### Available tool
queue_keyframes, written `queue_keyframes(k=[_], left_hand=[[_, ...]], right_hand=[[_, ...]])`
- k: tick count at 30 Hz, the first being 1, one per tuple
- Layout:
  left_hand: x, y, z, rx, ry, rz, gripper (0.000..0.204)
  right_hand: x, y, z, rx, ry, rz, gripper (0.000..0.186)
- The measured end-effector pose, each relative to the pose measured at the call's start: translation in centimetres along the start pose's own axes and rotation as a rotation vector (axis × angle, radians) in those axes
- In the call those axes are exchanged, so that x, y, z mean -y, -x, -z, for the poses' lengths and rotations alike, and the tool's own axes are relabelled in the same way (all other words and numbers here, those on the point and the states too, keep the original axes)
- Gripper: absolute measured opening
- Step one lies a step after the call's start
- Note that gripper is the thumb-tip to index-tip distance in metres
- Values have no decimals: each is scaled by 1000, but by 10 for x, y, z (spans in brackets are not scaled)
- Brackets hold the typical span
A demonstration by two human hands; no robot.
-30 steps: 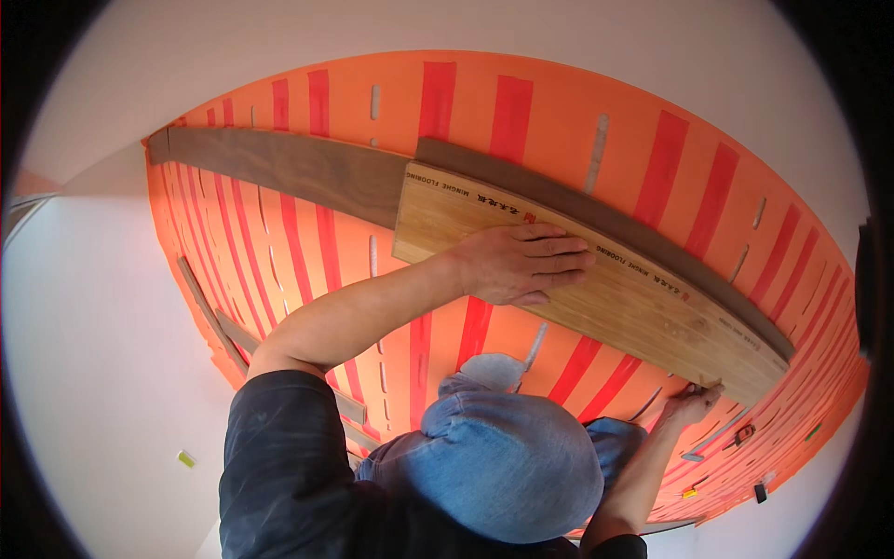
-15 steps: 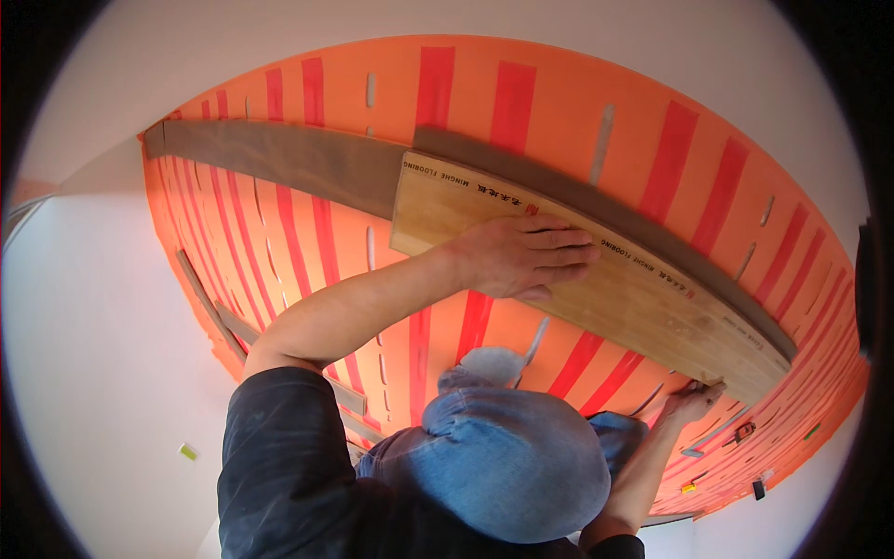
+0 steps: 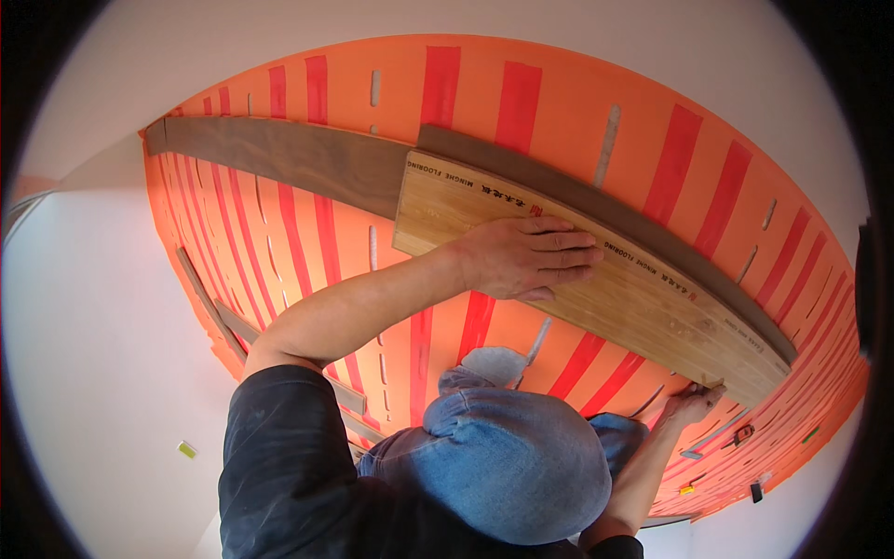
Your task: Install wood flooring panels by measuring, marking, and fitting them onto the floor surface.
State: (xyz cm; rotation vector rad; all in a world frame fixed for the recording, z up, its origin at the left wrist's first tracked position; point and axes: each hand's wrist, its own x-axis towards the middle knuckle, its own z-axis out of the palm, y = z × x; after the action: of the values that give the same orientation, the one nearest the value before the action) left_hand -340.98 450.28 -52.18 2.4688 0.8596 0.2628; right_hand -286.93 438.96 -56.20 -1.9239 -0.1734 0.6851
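A pale wooden flooring plank [image 3: 652, 321], printed along its far edge, lies slantwise with its light underside up. Across it my left hand [image 3: 533, 258] rests flat, fingers stretched and pressed on the wood. Under the plank's far edge shows a dark brown plank [image 3: 587, 186]. Another dark brown plank [image 3: 298, 154] runs from there to the far left corner. My right hand [image 3: 694, 402] is at the near edge of the pale plank, towards its right end. Its fingers are curled together there; whatever is pinched in them is too small to make out.
Orange underlay [image 3: 568, 102] with red stripes and slots covers the floor. Brown strips [image 3: 209, 298] lie along the left edge. At the right are an orange-and-black tool [image 3: 743, 434], a yellow item [image 3: 687, 489] and a small black object [image 3: 756, 492]. My denim-clad knee [image 3: 521, 466] is below the plank.
The view has shifted very slightly. Both hands and the planks keep the same places relative to one another.
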Motion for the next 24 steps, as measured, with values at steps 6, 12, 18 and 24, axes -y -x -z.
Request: queue_keyframes(k=[6,12,18,24], left_hand=[[0,-1,0,-5,-18,-7,67],[-1,-2,-1,4,-33,-4,69],[-2,-3,-4,19,-10,6,70],[1,12,2,22,0,14,68]], right_hand=[[0,-2,2,21,-23,8,57],[3,1,-1,27,-24,3,58],[1,-2,1,12,-1,23,57],[-8,11,-9,15,-26,0,56]])
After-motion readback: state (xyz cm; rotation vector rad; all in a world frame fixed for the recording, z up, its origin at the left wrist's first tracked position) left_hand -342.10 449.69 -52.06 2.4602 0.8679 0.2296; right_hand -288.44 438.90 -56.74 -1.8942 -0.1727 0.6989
